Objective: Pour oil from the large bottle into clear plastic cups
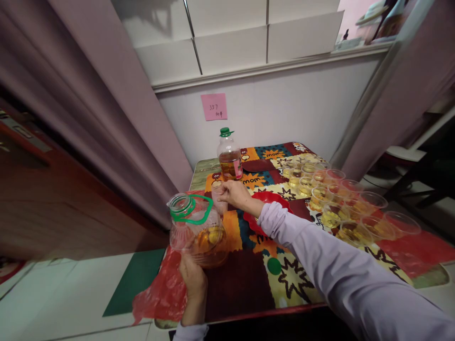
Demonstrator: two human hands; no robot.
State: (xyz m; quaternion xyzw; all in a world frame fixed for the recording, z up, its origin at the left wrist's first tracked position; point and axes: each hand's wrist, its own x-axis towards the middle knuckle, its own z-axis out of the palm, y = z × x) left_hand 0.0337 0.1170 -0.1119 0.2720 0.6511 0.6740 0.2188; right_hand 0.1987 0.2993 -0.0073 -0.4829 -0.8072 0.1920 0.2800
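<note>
A large clear plastic jug [179, 237] with a green handle ring and amber liquid low inside leans over the table's left side, its mouth uncapped. My left hand [194, 277] is closed on its near lower side; some fingers are hidden. Just beyond the jug, my right hand [237, 193] pinches a clear plastic cup [219, 204], partly covered by the fingers. Below my right forearm lies a round green cap [274, 266]. A red scalloped plate [275, 198] sits partly hidden under the sleeve.
Several clear cups [330, 215] of yellowish liquid stand in rows on the right. Behind my right hand is a capped bottle [227, 163] of amber liquid. A patterned cloth [241, 279] covers the table, with red plastic sheeting [165, 284] hanging at the left. A pink note [214, 107] marks the wall.
</note>
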